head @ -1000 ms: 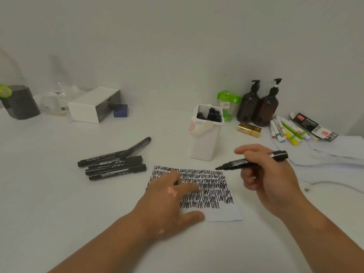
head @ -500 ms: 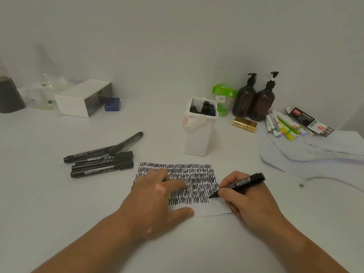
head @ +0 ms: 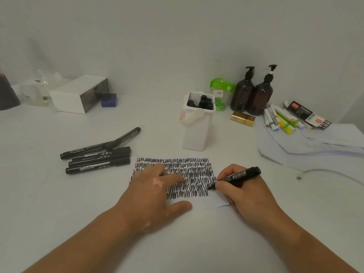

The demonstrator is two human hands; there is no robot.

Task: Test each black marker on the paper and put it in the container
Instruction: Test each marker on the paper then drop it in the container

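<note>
The right hand (head: 246, 196) had lowered its gripped marker (head: 238, 175) onto the paper (head: 219, 202), pinned by the flat left hand (head: 155, 192); the container (head: 195, 133) held several, while other markers (head: 98, 160) waited.

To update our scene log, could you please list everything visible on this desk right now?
paper: one, white with black scribbles, front centre
held marker: one, black, uncapped, tip on the paper
loose markers: five, black, left of the paper
container: one, white, behind the paper
stored markers: several, black, inside the container
pump bottles: two, brown, back right
jar: one, green-lidded, beside the pump bottles
gold box: one, gold, before the pump bottles
coloured markers: a pile, mixed colours, far right
white box: one, white, back left
blue block: one, blue, beside the white box
left hand: one, flat on the paper
right hand: one, fingers grip the held marker
</note>
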